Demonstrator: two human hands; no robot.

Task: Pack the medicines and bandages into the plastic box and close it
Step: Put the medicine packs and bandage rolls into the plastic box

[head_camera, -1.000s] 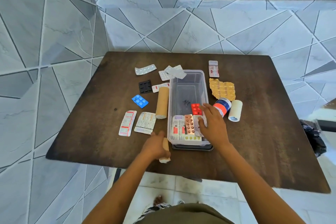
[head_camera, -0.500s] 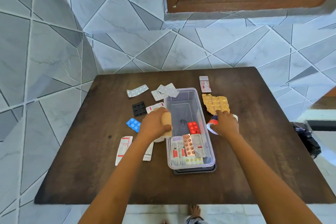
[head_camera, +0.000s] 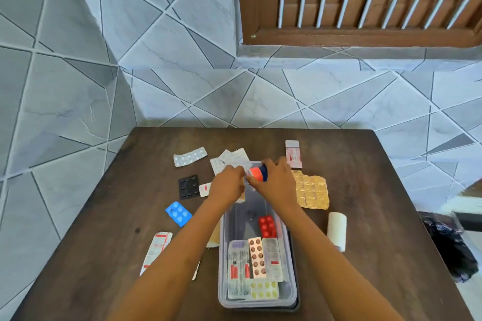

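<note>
The clear plastic box (head_camera: 222, 263) stands on the dark table, holding a red blister (head_camera: 267, 225) and several flat pill strips (head_camera: 254, 263) at its near end. Both hands meet over the box's far end. My left hand (head_camera: 226, 185) is closed around a small tan bandage roll (head_camera: 242, 197), mostly hidden by the fingers. My right hand (head_camera: 275, 184) grips a tape roll with an orange, white and blue face (head_camera: 257, 173). A longer tan roll (head_camera: 214, 238) lies left of the box, partly under my forearm.
Loose on the table: a white bandage roll (head_camera: 337, 230), gold blister sheet (head_camera: 311, 191), pink strip (head_camera: 293, 154), silver strips (head_camera: 190, 156), black blister (head_camera: 188, 186), blue blister (head_camera: 178, 213), white-red strip (head_camera: 156, 250). A dark lid (head_camera: 297, 303) sits under the box. A black bag (head_camera: 448, 245) lies on the floor at right.
My right hand has lifted the tape roll off the table and carried it left over the box's far end. My left hand moved forward with the tan roll. The view tilted up.
</note>
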